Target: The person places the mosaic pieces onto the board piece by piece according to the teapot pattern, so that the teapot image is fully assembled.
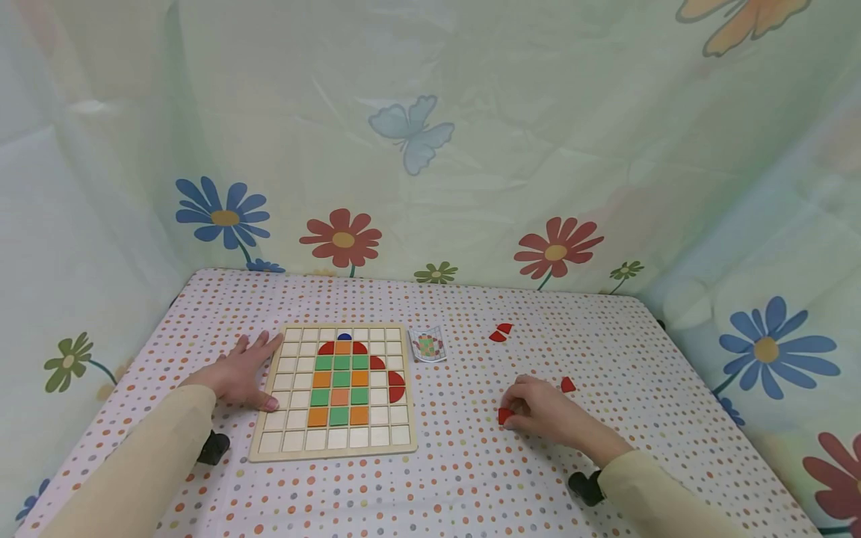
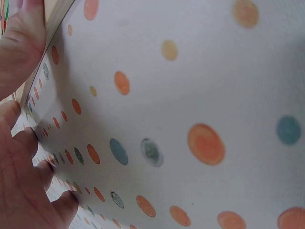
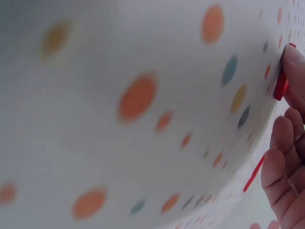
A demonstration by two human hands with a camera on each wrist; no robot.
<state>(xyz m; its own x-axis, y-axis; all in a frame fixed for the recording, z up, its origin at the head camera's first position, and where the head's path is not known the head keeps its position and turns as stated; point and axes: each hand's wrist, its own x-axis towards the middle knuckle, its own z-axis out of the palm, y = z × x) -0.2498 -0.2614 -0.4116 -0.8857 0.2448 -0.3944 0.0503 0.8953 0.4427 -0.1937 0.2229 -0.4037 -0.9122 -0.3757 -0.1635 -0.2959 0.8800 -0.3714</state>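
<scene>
A wooden grid board [image 1: 332, 453] lies at centre left, with green tiles [image 1: 339, 415], orange tiles [image 1: 317, 416], red curved pieces [image 1: 397, 387] and a small blue half-round piece [image 1: 344, 337] set in its squares. My left hand [image 1: 241, 373], fingers spread, rests along the board's left edge, the thumb at its rim. To the right of the board, my right hand [image 1: 543, 408] pinches a red quarter-circle piece [image 1: 504, 416] low over the cloth. In the right wrist view the thumb lies against this red piece [image 3: 282, 86], and the other fingers curl beside it.
A small card [image 1: 428, 345] printed with a coloured grid pattern lies just right of the board. Two red quarter-circle pieces [image 1: 498, 336] lie farther back, and another red piece [image 1: 568, 384] sits beyond the right hand. Flowered curtains [image 1: 471, 187] border the dotted tablecloth [image 1: 457, 478].
</scene>
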